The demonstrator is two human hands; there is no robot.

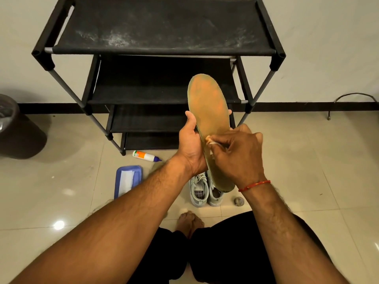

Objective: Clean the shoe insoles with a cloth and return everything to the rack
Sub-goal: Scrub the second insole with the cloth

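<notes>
An orange-green insole (207, 103) stands upright in front of the black shoe rack (164, 48). My left hand (191, 144) grips its left edge near the middle, thumb up along the side. My right hand (238, 152) pinches a small white cloth (211, 141) against the insole's lower half. Below my hands, a pair of pale grey sneakers (200, 191) stands on the tiled floor, partly hidden by the insole and my right wrist.
A white glue-like bottle (144, 156) lies on the floor by the rack's foot. A blue tray (128, 179) holds a white cloth. A small round tin (239, 201) sits right of the sneakers. A dark bin (12, 128) stands at the left.
</notes>
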